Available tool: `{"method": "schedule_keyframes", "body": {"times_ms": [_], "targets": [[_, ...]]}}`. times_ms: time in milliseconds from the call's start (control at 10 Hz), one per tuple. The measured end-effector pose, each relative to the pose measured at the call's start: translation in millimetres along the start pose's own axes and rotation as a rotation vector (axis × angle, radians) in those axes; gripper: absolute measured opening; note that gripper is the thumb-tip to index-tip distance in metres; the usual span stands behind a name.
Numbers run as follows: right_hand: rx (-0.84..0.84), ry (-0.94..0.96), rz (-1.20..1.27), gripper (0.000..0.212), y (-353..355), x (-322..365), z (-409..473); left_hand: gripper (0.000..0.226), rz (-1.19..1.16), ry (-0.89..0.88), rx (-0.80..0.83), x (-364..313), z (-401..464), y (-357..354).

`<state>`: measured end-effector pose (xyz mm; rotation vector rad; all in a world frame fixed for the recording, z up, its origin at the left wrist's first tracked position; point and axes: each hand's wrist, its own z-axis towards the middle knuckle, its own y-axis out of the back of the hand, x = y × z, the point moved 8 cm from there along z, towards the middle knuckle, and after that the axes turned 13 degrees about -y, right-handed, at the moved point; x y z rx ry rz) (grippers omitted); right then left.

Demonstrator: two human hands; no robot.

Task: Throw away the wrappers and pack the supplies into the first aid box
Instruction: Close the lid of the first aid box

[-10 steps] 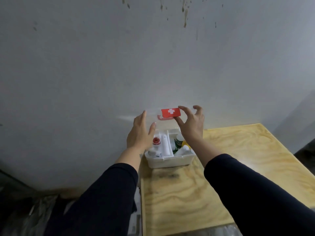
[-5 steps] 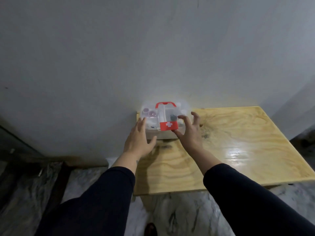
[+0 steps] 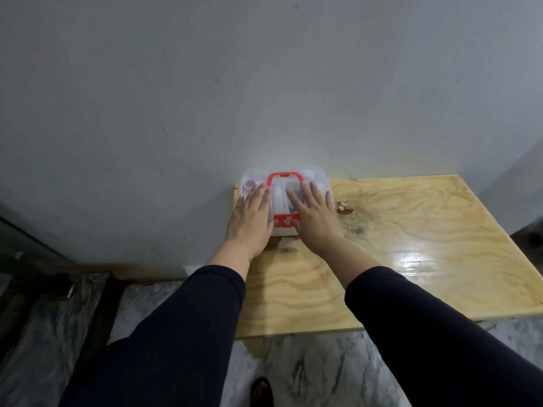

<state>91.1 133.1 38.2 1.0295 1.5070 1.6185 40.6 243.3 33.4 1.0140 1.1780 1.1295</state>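
The first aid box (image 3: 316, 179) stands at the table's back left corner against the wall. It is white, with a clear lid, a red handle (image 3: 284, 176) and a red latch with a white cross (image 3: 286, 221). The lid is down and the supplies show dimly through it. My left hand (image 3: 250, 221) lies flat on the lid's left half, fingers spread. On the right half my right hand (image 3: 316, 220) lies flat as well. Neither hand holds anything.
The wooden table (image 3: 411, 248) stretches to the right and toward me, with a dark knot mark (image 3: 343, 207) just right of the box. A grey wall (image 3: 264, 83) rises right behind the box. Marble floor (image 3: 323, 374) shows below the table's front edge.
The lid, held open a second ago, has come down onto the box. Both hands moved from its front edge to lie flat on top.
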Motion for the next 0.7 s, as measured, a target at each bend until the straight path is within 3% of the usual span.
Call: {"method": "schedule_keyframes", "body": {"times_ms": [200,500,700], "targets": [[0.001,0.001,-0.029,0.061,-7,-2,34,0.063,0.134,0.008,0.022,17,28,-14],[-0.016,0.001,-0.063,0.064,-8,-2,54,0.064,0.114,0.036,0.014,28,43,-18],[0.152,0.016,0.222,0.058,43,-3,54,0.067,0.01,-0.013,0.056,30,42,-3]]}}
